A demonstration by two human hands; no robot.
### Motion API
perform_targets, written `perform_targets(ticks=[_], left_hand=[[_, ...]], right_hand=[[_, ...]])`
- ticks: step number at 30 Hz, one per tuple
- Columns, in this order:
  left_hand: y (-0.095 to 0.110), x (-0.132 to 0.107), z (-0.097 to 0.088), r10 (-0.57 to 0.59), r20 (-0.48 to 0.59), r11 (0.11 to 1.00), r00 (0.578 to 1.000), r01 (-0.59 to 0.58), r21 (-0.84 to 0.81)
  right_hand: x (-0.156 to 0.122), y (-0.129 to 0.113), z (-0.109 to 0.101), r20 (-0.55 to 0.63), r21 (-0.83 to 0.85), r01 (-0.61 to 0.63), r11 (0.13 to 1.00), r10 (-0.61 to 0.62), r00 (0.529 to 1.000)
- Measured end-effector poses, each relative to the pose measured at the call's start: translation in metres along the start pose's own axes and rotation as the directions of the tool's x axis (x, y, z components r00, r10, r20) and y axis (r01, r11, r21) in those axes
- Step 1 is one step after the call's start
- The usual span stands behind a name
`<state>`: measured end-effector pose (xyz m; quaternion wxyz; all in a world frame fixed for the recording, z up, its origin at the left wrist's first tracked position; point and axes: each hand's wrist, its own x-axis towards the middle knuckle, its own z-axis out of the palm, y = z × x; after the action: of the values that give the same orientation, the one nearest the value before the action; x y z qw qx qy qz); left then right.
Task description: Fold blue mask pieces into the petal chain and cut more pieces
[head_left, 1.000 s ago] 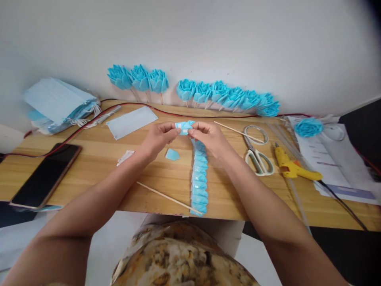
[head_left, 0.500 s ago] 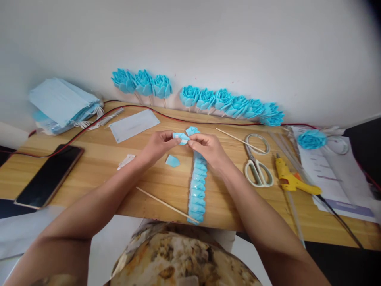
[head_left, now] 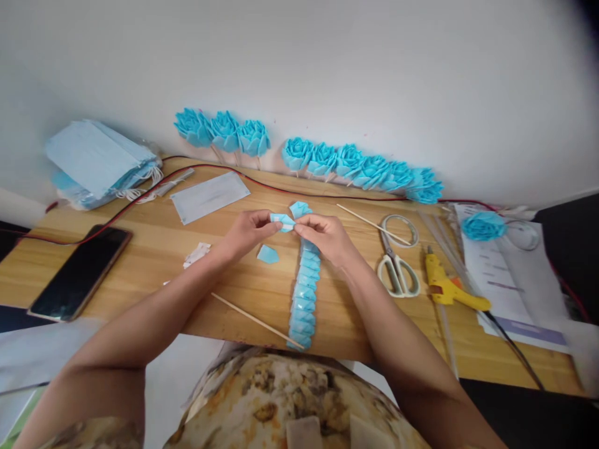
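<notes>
Between my two hands is a small blue fabric petal (head_left: 281, 219) with a white strip on it. My left hand (head_left: 250, 234) pinches its left side, thumb on top. The fingertips of my right hand (head_left: 325, 236) are closed on its right corner. Under my right hand runs a long strip of overlapping folded blue petals (head_left: 304, 293), reaching toward the table's front edge. One loose blue petal (head_left: 268, 254) lies flat just below my hands. A thin wooden stick (head_left: 253, 318) lies slantwise, its end over the strip's near end.
Several blue fabric roses (head_left: 349, 160) on sticks lean against the wall. Scissors (head_left: 397, 274), a tape roll (head_left: 412, 227) and a yellow glue gun (head_left: 449, 287) lie right. Stacked face masks (head_left: 93, 156), one flat mask (head_left: 210, 196), a phone (head_left: 79, 271) and white scraps (head_left: 196, 254) are left.
Both hands keep their pinch on the petal and have barely moved. The view has shifted slightly, so the things on the right appear a little further left.
</notes>
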<state>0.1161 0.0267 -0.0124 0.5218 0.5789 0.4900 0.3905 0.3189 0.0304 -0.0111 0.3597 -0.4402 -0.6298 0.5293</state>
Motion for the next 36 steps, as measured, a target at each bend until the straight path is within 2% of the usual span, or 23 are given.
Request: perform_targets(ticks=[5,18,26,30,34,36], left_hand=[[0.008,0.0,0.0,0.005,-0.009,0.998,1.0,-0.005,-0.068],[0.01,0.0,-0.002,0.045,-0.051,0.997,0.998,-0.048,-0.059],[0.006,0.001,-0.002,0.075,-0.056,0.995,0.996,-0.079,-0.062],[0.001,0.0,0.002,0.143,-0.03,0.989,0.989,-0.142,0.04],[-0.002,-0.004,0.008,0.238,0.019,0.945,0.971,-0.236,0.227],[-0.002,-0.005,0.009,0.249,0.037,0.941,0.968,-0.251,0.228]], right_hand=[[0.002,0.005,0.001,-0.01,0.031,0.009,0.999,-0.008,1.0],[0.003,0.005,0.009,-0.062,-0.026,0.129,0.991,-0.131,0.989],[0.001,0.001,0.006,-0.057,0.051,0.083,0.995,-0.08,0.995],[0.0,0.0,0.006,-0.044,0.063,0.138,0.988,-0.136,0.99],[0.0,0.0,0.009,-0.047,-0.043,0.171,0.984,-0.173,0.984],[0.001,0.0,0.01,-0.056,-0.083,0.181,0.98,-0.186,0.981]])
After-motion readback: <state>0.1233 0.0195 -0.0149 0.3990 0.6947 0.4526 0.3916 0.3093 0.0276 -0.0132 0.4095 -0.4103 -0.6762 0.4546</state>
